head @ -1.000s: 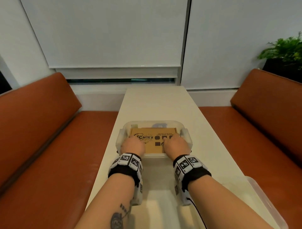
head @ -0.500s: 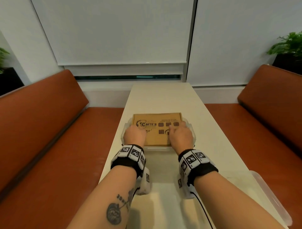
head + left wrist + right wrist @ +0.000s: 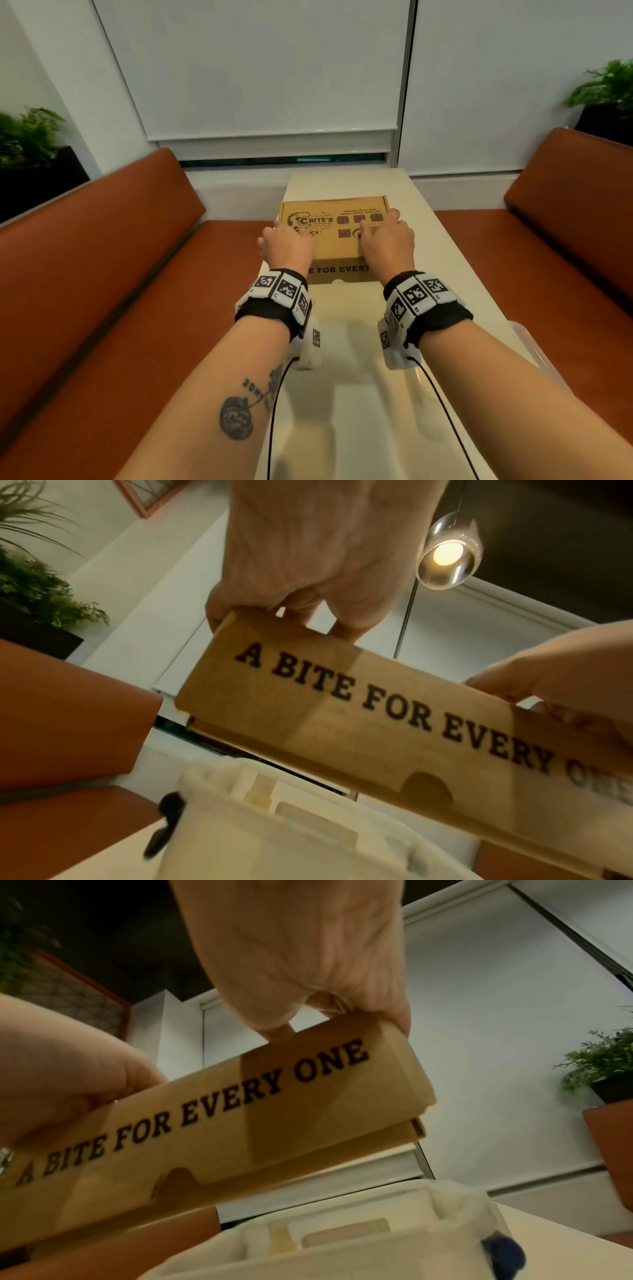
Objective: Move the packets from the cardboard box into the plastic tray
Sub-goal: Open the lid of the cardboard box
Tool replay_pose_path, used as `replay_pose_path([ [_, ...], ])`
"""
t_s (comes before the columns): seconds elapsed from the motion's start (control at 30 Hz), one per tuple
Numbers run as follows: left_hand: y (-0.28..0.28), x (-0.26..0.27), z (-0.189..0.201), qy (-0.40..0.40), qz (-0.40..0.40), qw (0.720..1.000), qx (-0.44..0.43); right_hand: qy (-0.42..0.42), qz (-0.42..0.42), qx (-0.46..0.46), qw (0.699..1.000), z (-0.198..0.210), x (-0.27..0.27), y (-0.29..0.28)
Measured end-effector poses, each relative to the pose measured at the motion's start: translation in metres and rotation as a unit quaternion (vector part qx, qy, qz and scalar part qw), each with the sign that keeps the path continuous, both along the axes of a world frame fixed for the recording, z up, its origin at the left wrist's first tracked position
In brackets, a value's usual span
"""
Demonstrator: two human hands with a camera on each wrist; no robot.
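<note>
A closed brown cardboard box [image 3: 334,236] printed "A BITE FOR EVERY ONE" hangs level in the air over the table. My left hand [image 3: 286,245] grips its near left corner and my right hand [image 3: 387,240] grips its near right corner, thumbs on the front and fingers over the lid. In the left wrist view, the box [image 3: 359,718] floats above the clear plastic tray [image 3: 274,853]. The same box [image 3: 240,1110] and tray [image 3: 394,1242] show in the right wrist view. The box and my hands hide most of the tray in the head view. No packets are visible.
The long pale table [image 3: 445,274] runs between two orange benches [image 3: 120,274]. A clear plastic lid [image 3: 534,349] lies at the table's near right edge. Potted plants [image 3: 603,89] stand behind the benches. A pendant lamp [image 3: 448,558] hangs overhead.
Both hands have lifted the cardboard box up out of the plastic tray, where it sat a second ago. It now hangs above the tray and my view has tilted upward.
</note>
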State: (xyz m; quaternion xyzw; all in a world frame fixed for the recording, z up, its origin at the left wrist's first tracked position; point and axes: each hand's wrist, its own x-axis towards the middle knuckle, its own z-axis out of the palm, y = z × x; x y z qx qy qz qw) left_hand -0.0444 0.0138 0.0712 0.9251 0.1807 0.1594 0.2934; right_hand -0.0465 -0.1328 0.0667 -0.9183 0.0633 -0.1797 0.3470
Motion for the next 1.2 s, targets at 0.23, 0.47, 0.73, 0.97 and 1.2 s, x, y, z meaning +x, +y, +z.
replay_pose_path([
  [0.23,-0.004,-0.075,-0.028,0.048,0.019,0.998,-0.02,0.027,0.008,-0.013,1.0,-0.009,-0.071,0.001],
  [0.47,0.008,-0.121,-0.07,0.091,0.032,0.995,-0.01,0.071,0.014,-0.01,0.997,-0.053,-0.119,0.014],
  [0.73,0.023,-0.156,-0.12,0.153,0.036,0.987,0.023,0.14,0.043,0.009,0.989,-0.102,-0.157,0.028],
  [0.97,0.02,-0.166,-0.17,0.189,0.009,0.982,0.011,0.227,0.047,0.047,0.972,-0.151,-0.164,0.021],
  [1.2,0.024,-0.159,-0.177,0.163,0.004,0.987,0.009,0.205,0.065,-0.029,0.976,-0.172,-0.161,0.019],
])
